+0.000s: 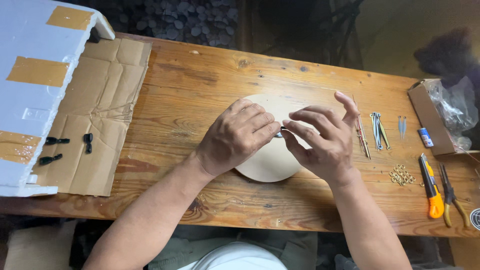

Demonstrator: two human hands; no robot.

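Note:
A pale round wooden disc (267, 162) lies flat in the middle of the wooden table (200, 80). Both hands rest over it. My left hand (237, 136) is curled, fingertips pinching a tiny dark part (281, 129) near the disc's centre. My right hand (322, 140) meets it from the right, thumb and forefinger closed on the same small part, other fingers spread. Much of the disc is hidden under the hands.
Thin metal clock hands (376, 131) and a pile of small brass rings (401, 175) lie to the right, with an orange utility knife (431, 187), pliers (452, 197) and an open box (432, 117). At left, flattened cardboard (100, 105) holds black parts (88, 142) beside white foam (35, 70).

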